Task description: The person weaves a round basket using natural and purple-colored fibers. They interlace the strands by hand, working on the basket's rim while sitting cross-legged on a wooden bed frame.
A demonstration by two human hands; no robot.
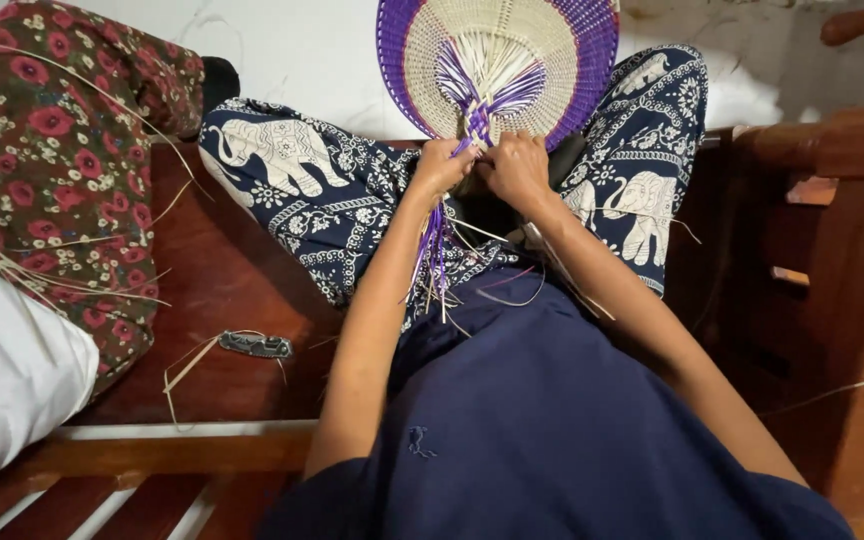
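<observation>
Fan: one round woven fan (497,60), pale straw in the middle with a purple rim, stands upright between your knees, its neck of braided purple and white strips pointing down at you.
Left hand: your left hand (442,165) has its grip closed tight on the braided neck just under the fan face.
Right hand: your right hand (517,165) pinches the same neck from the other side, fingers curled in; the two hands touch.
Strips: one bundle of loose purple strips (434,250) hangs from your left hand down over your lap; you cannot count the single strands.
Legs: your two legs in elephant-print trousers (302,180) rest crossed on the wooden surface (222,290).
Tool: one small folded metal tool (255,345) lies on the surface left of your left arm, well apart from the fan.
Neighbour: one person in a red-flowered garment (62,150) sits at your left, with thin straw strands (72,275) lying across it.
</observation>
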